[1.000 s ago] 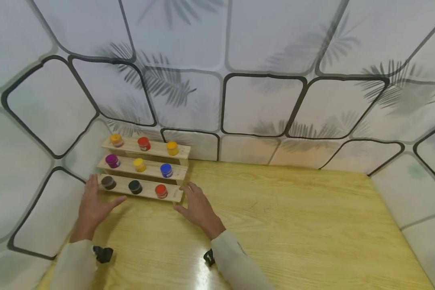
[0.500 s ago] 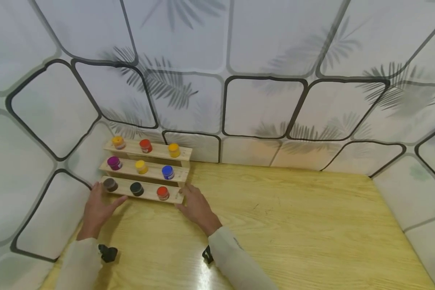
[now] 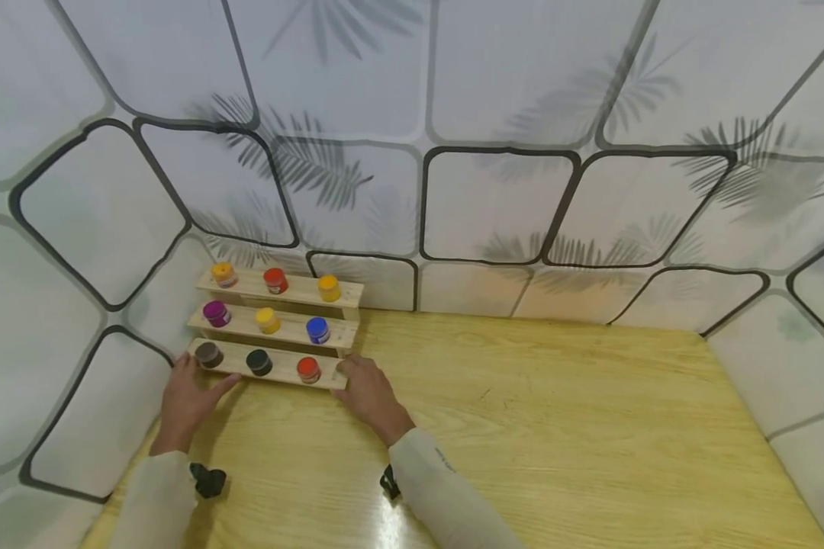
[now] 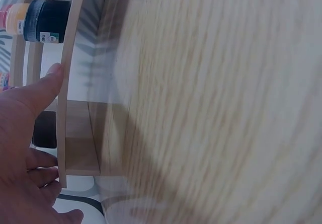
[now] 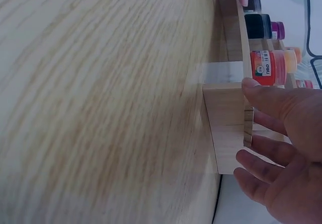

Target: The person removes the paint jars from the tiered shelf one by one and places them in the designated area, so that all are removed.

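A three-step wooden rack (image 3: 281,366) stands on the table at the left, with small lidded paint jars on every step. The front step bears a dark brown jar (image 3: 209,354), a black jar (image 3: 259,362) and a red jar (image 3: 308,370). My left hand (image 3: 188,400) holds the rack's left end, thumb (image 4: 43,90) against the front board and fingers round the end beside the brown jar. At the opposite end, my right hand (image 3: 374,398) grips the same board, its thumb (image 5: 266,97) on the front edge near the red jar.
Purple (image 3: 216,313), yellow (image 3: 267,320) and blue (image 3: 317,330) jars sit on the middle step; two yellow-orange jars and a red jar (image 3: 275,280) occupy the top one. A patterned wall (image 3: 494,206) rises close behind and left of the rack. The wooden table (image 3: 556,427) extends right.
My left hand's fingers have come down and right onto the rack's left end, and my right hand has closed in on the right end. The jars keep their places.
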Motion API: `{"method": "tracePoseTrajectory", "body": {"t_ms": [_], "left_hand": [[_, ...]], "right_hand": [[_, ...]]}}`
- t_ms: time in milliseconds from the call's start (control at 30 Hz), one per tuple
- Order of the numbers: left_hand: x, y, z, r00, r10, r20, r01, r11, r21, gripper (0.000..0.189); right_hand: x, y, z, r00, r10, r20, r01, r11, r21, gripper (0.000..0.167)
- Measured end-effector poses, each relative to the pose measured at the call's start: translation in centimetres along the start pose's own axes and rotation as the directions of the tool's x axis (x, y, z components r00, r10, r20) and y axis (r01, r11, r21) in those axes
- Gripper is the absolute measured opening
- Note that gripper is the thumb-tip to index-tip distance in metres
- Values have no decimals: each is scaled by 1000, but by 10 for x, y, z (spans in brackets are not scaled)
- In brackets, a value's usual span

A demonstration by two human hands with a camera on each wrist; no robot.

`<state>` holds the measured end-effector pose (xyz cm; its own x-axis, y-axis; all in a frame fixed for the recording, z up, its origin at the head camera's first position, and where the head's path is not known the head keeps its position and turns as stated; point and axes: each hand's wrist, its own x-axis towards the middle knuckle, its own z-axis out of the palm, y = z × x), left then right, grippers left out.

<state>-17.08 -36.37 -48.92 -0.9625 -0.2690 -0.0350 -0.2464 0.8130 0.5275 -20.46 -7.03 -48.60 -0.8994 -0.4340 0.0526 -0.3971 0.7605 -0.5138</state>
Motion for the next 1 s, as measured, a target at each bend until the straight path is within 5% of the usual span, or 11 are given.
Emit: {"method": "tracePoseTrajectory", "body": {"t_ms": [267,633,1000], "left_hand": [[2,-2,4,997,2,-81,1,999,37,93],[5,4,1,995,-66,-70,65,998,-18,93],[2,4,2,999,-29,-40,28,999,-19,98]], "right_hand": [[0,-2,1,1000,-22,-16,21,999,-32,28],[5,1,0,999,-42,-11,41,995,-86,28],[1,3,-6,998,-59,-20,57,996,-63,27]]}}
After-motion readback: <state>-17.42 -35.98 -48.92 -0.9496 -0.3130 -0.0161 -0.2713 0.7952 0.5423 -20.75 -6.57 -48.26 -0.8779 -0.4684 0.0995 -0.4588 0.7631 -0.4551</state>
